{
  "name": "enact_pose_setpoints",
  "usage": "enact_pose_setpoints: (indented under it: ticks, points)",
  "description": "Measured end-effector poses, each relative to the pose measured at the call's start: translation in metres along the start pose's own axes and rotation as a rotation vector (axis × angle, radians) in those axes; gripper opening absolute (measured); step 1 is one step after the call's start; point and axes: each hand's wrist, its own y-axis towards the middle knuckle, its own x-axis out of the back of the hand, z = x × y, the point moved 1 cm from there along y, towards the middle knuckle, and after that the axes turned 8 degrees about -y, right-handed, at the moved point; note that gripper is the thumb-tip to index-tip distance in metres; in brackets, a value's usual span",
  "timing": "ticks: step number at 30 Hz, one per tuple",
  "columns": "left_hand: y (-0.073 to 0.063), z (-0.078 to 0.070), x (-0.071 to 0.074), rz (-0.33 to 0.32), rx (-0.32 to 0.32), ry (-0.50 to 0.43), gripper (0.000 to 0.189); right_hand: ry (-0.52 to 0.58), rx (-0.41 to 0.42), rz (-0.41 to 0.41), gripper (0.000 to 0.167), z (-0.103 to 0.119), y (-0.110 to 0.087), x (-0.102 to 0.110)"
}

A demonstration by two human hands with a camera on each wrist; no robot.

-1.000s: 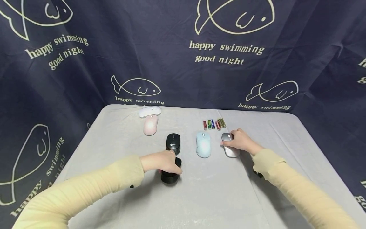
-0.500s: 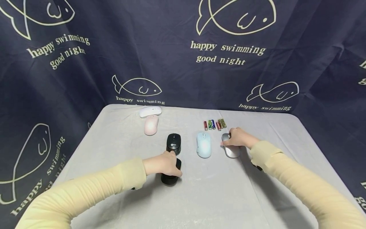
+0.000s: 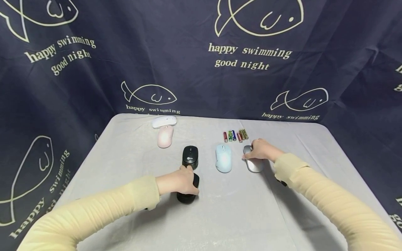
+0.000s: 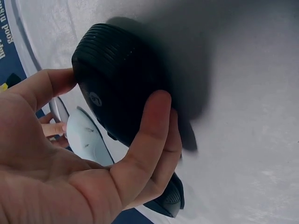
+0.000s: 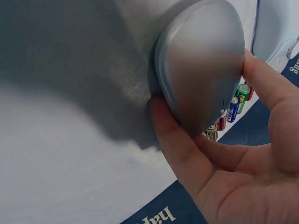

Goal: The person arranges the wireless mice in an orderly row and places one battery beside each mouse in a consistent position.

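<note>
Left hand grips nearer black mouse, right hand silver mouse. Left nudging forward could knock farther black mouse.

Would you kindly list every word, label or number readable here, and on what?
"happy swimming": dark blue cloth, repeated.
"good night": same cloth, repeated.
Logo on the black mouse in the left hand: unclear.
Mark on the other black mouse: too small.
Print on the batteries: too small.
</note>
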Motion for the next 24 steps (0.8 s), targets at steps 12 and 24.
enact_pose_setpoints:
  ticks: [12, 24]
  points:
    - [-0.004, 0.020, 0.012, -0.019, -0.272, 0.150, 0.090, -0.009, 0.001, -0.005, 0.055, -0.001, 0.001, -0.004]
    - [-0.012, 0.037, 0.006, -0.033, -0.576, 0.145, 0.087, -0.002, -0.010, -0.010, 0.055, 0.000, 0.001, -0.006]
